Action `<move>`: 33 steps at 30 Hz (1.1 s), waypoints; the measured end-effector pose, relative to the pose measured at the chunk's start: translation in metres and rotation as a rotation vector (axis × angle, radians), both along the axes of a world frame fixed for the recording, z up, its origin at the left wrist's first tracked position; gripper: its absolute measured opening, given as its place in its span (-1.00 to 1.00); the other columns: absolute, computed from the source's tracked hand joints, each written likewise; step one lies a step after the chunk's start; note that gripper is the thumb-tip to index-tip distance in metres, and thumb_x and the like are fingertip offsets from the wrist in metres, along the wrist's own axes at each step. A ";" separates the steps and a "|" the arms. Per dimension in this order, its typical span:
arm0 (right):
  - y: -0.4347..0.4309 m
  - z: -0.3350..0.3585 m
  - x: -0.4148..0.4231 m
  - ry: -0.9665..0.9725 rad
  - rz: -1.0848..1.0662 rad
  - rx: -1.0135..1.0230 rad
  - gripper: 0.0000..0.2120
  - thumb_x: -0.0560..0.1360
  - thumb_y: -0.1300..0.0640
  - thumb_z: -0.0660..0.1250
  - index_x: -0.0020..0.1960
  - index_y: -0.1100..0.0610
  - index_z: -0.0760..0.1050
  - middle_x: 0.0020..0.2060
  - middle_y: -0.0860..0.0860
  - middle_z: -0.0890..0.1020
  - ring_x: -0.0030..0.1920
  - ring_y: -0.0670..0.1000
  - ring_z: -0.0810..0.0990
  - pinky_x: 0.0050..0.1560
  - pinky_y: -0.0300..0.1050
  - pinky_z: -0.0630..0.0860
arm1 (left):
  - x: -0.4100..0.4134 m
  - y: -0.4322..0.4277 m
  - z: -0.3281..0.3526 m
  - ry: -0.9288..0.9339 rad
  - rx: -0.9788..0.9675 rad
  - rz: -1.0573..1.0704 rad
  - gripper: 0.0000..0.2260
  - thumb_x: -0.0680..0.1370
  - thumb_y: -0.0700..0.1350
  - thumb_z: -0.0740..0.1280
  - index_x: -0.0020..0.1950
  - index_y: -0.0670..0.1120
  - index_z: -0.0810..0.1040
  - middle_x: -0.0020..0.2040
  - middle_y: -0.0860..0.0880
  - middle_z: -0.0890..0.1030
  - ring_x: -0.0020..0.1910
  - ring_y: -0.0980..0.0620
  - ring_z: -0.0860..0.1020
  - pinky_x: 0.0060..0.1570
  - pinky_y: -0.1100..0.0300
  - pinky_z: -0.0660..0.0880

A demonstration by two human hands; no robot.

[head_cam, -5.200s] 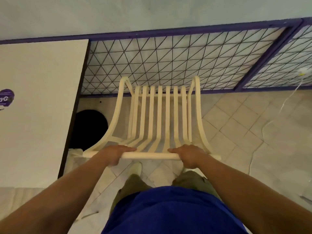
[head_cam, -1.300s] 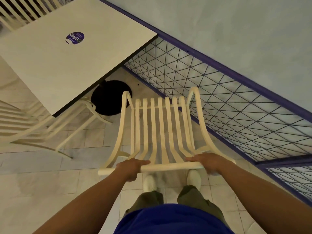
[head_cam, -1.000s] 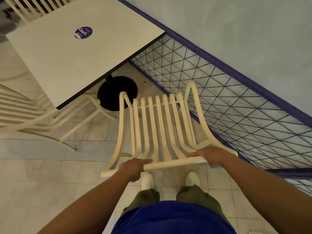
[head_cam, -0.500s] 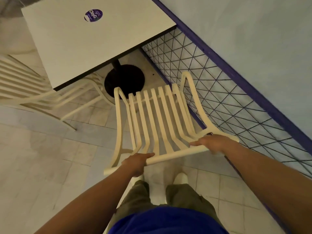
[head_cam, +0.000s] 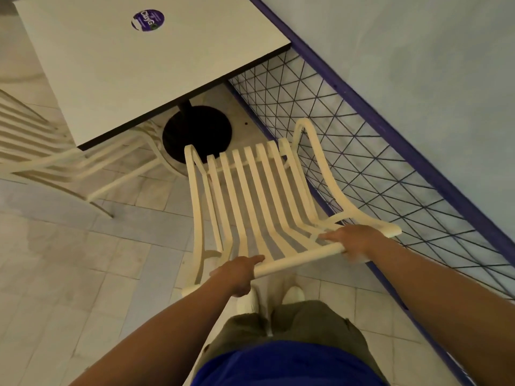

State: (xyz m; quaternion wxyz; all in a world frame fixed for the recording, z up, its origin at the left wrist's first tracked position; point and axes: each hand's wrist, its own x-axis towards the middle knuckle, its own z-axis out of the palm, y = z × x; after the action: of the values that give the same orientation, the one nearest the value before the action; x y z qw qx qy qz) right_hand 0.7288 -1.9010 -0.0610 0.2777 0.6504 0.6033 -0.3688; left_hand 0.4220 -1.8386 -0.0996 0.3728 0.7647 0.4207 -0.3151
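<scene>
A cream slatted chair (head_cam: 256, 196) stands in front of me, its back toward me and its seat pointing at the table. My left hand (head_cam: 237, 275) grips the left part of the chair's top rail. My right hand (head_cam: 354, 240) grips the right part of the same rail, fingers curled over it. The chair's front edge lies close to the black round base (head_cam: 198, 132) of the table.
A white square table (head_cam: 133, 65) with a purple round sticker (head_cam: 147, 20) stands ahead on the left. A second cream slatted chair (head_cam: 55, 151) sits partly under it at the left. A purple-framed wire mesh fence (head_cam: 376, 168) runs along the right, tiled floor (head_cam: 69, 260) at left.
Since five seconds ago the chair and I have turned from facing the fence toward the table. In the last second the chair has shifted closer to the table's black base; both hands keep their grip.
</scene>
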 end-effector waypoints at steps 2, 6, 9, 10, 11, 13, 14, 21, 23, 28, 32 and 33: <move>0.001 -0.002 -0.004 -0.027 0.013 0.003 -0.20 0.50 0.26 0.34 0.52 -0.34 0.11 0.33 0.02 0.50 0.12 0.04 0.58 0.10 -0.02 0.55 | -0.002 0.002 -0.003 0.006 -0.006 0.003 -0.20 0.51 -0.28 0.40 0.56 0.28 0.11 0.35 -0.05 0.46 0.27 -0.14 0.49 0.29 -0.25 0.43; 0.004 0.003 -0.006 -0.044 0.052 -0.006 -0.17 0.47 0.31 0.35 0.52 -0.33 0.13 0.36 -0.01 0.49 0.17 0.04 0.56 0.15 0.02 0.55 | -0.004 0.001 -0.003 0.016 0.004 0.025 -0.20 0.51 -0.26 0.40 0.56 0.30 0.10 0.33 -0.04 0.47 0.24 -0.12 0.50 0.29 -0.25 0.43; 0.004 0.001 0.004 -0.021 0.056 -0.015 -0.23 0.51 0.28 0.32 0.50 -0.33 0.16 0.34 -0.04 0.49 0.19 0.04 0.54 0.16 0.02 0.53 | -0.002 -0.001 -0.002 0.038 0.028 0.040 -0.19 0.51 -0.26 0.40 0.55 0.33 0.10 0.31 -0.01 0.46 0.21 -0.09 0.51 0.27 -0.24 0.45; 0.004 -0.002 0.009 -0.003 0.058 -0.016 -0.21 0.50 0.27 0.33 0.50 -0.36 0.14 0.32 -0.05 0.49 0.17 0.03 0.55 0.14 0.02 0.54 | -0.001 -0.002 -0.002 0.047 0.034 0.048 -0.18 0.50 -0.26 0.41 0.54 0.35 0.09 0.31 0.00 0.45 0.20 -0.09 0.50 0.26 -0.23 0.45; 0.003 -0.004 0.013 0.018 0.061 -0.017 -0.19 0.49 0.27 0.34 0.48 -0.39 0.11 0.31 -0.04 0.50 0.13 0.03 0.56 0.11 0.01 0.56 | 0.000 -0.005 -0.002 0.054 0.042 0.057 -0.18 0.50 -0.25 0.41 0.53 0.37 0.09 0.32 0.01 0.45 0.21 -0.09 0.50 0.25 -0.22 0.46; 0.004 -0.007 0.021 0.079 0.080 -0.030 -0.17 0.48 0.27 0.34 0.47 -0.42 0.09 0.29 -0.02 0.50 0.11 0.01 0.55 0.09 -0.01 0.58 | 0.002 -0.009 0.002 0.072 0.060 0.077 -0.18 0.50 -0.24 0.41 0.52 0.39 0.10 0.36 0.02 0.44 0.23 -0.08 0.50 0.25 -0.20 0.46; 0.006 -0.008 0.024 0.109 0.105 -0.042 -0.17 0.49 0.29 0.32 0.48 -0.41 0.09 0.31 -0.02 0.48 0.12 0.02 0.54 0.10 -0.01 0.57 | 0.003 -0.009 0.003 0.083 0.069 0.082 -0.19 0.51 -0.24 0.40 0.52 0.39 0.10 0.38 0.03 0.43 0.25 -0.08 0.49 0.26 -0.21 0.45; 0.011 -0.009 0.041 0.221 0.262 -0.041 -0.15 0.51 0.33 0.30 0.52 -0.35 0.04 0.26 0.02 0.48 0.13 0.05 0.53 0.12 -0.02 0.52 | 0.018 -0.019 0.017 0.172 0.146 0.142 -0.22 0.53 -0.23 0.37 0.50 0.42 0.11 0.43 0.08 0.42 0.29 -0.03 0.49 0.21 -0.05 0.50; 0.015 -0.006 0.050 0.245 0.295 -0.043 -0.16 0.51 0.32 0.30 0.53 -0.33 0.04 0.24 0.05 0.49 0.13 0.08 0.53 0.13 0.00 0.51 | 0.026 -0.023 0.016 0.173 0.149 0.184 -0.22 0.51 -0.22 0.39 0.48 0.46 0.13 0.44 0.08 0.43 0.28 -0.02 0.50 0.19 0.00 0.52; 0.027 -0.002 0.084 0.241 0.327 -0.016 -0.25 0.55 0.25 0.28 0.51 -0.37 0.09 0.22 0.06 0.50 0.10 0.10 0.53 0.07 0.00 0.51 | 0.059 -0.034 0.013 0.150 0.154 0.276 -0.25 0.51 -0.21 0.40 0.46 0.44 0.19 0.43 0.06 0.45 0.26 -0.04 0.52 0.22 -0.01 0.51; 0.040 0.004 0.114 0.226 0.343 -0.005 -0.26 0.55 0.24 0.30 0.50 -0.37 0.11 0.20 0.04 0.49 -0.01 0.02 0.46 -0.03 -0.06 0.43 | 0.088 -0.038 0.009 0.131 0.186 0.291 -0.24 0.52 -0.23 0.37 0.46 0.46 0.16 0.37 0.03 0.49 0.13 -0.02 0.57 0.11 0.01 0.57; 0.043 0.005 0.120 0.212 0.354 0.009 -0.23 0.54 0.25 0.31 0.50 -0.38 0.10 0.18 0.04 0.49 -0.02 0.02 0.46 -0.04 -0.06 0.45 | 0.095 -0.037 0.008 0.132 0.194 0.289 -0.25 0.52 -0.24 0.36 0.46 0.45 0.17 0.36 0.02 0.49 0.13 -0.03 0.57 0.10 0.01 0.58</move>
State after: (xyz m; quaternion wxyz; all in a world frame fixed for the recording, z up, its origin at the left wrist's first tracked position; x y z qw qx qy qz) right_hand 0.8486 -1.8576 -0.0564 0.2703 0.4931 0.7355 -0.3779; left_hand 0.5166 -1.8757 -0.0916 0.3105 0.7062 0.5782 -0.2657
